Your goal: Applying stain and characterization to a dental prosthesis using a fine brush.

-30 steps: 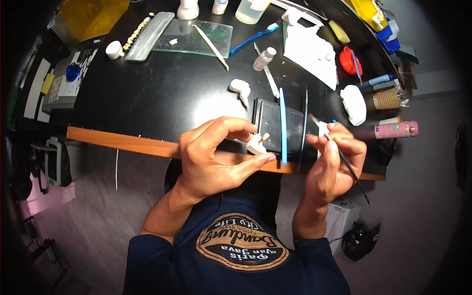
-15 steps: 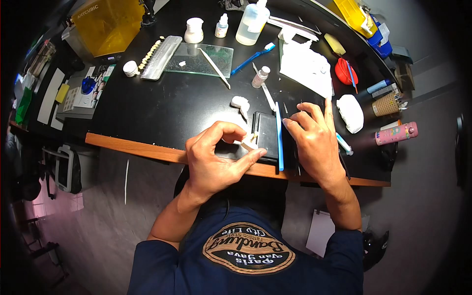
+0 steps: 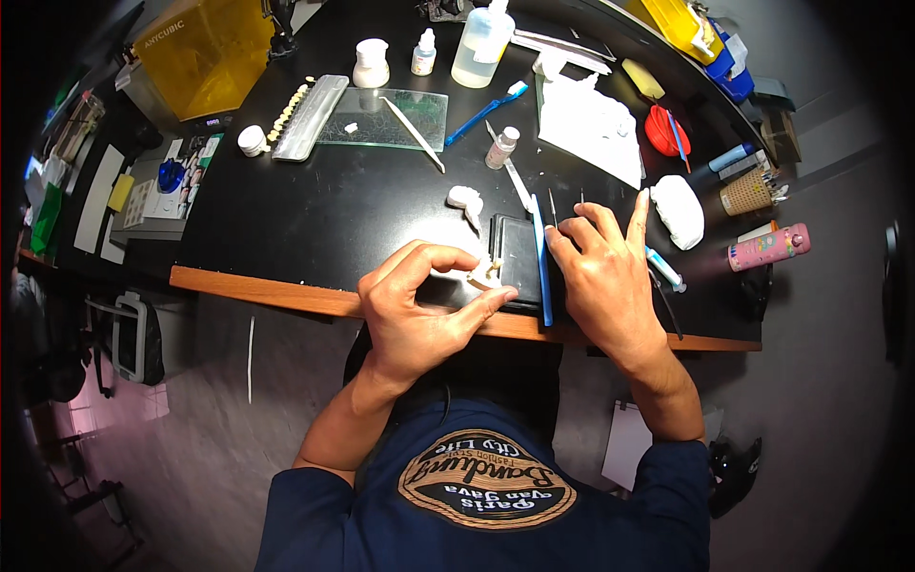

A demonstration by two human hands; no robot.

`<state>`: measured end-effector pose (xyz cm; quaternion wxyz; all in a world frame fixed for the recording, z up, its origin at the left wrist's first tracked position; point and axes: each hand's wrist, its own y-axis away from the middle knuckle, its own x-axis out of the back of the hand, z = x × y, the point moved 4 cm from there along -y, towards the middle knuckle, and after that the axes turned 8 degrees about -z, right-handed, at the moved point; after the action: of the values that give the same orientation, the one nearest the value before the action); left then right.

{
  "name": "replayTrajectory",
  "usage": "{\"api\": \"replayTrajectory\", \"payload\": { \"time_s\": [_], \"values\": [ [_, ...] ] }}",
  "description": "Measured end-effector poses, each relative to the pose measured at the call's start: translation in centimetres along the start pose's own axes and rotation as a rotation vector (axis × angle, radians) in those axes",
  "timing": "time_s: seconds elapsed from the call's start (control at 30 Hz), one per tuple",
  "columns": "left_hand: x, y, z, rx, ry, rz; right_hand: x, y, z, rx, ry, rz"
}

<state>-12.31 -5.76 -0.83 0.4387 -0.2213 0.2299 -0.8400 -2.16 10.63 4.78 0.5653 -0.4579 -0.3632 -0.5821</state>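
Observation:
My left hand (image 3: 419, 305) rests on the desk's wooden front edge (image 3: 267, 291). Its thumb and forefinger pinch a small white dental piece (image 3: 482, 277). A flat black case (image 3: 519, 267) with a blue strip along its right side lies just right of it. My right hand (image 3: 610, 276) lies flat beside the case with its fingers spread and the forefinger raised. Its fingertips touch the near end of a thin metal instrument (image 3: 552, 204). A dark thin tool (image 3: 669, 307) and a light blue pen (image 3: 664, 270) lie by that hand's right side.
On the black desk (image 3: 315, 219) are a white plaster piece (image 3: 466, 198), a glass slab (image 3: 386, 116) with a spatula, a blue toothbrush (image 3: 486, 100), small bottles, a white cloth (image 3: 591, 124), a red bowl (image 3: 662, 129) and a pink bottle (image 3: 770, 248). A yellow box (image 3: 205, 57) stands far left.
My right hand held a thin dark tool by the white piece, then moved right and set it down; it now rests open beside the black case. The left hand keeps its pinch.

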Motion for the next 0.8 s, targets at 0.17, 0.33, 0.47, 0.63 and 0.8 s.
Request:
{"api": "replayTrajectory", "payload": {
  "time_s": [0.17,0.33,0.47,0.63,0.8],
  "values": [
    [0.0,0.1,0.2,0.014,0.011,-0.012,0.1,0.4,-0.1,-0.018,-0.035,0.008],
    [0.0,0.0,-0.1,0.018,-0.003,-0.015,0.6,1.0,0.6,-0.029,-0.076,0.047],
    [0.3,0.0,-0.6,0.142,0.061,0.008,2.1,2.4,1.9,-0.065,-0.226,0.148],
    [2.5,0.0,0.2,0.165,-0.104,-0.042,2.5,6.2,5.6,-0.101,-0.480,0.432],
    [5.1,0.5,-1.3,0.296,-0.053,0.098,-0.3,8.5,5.5,-0.150,-0.555,0.650]
  ]
}}
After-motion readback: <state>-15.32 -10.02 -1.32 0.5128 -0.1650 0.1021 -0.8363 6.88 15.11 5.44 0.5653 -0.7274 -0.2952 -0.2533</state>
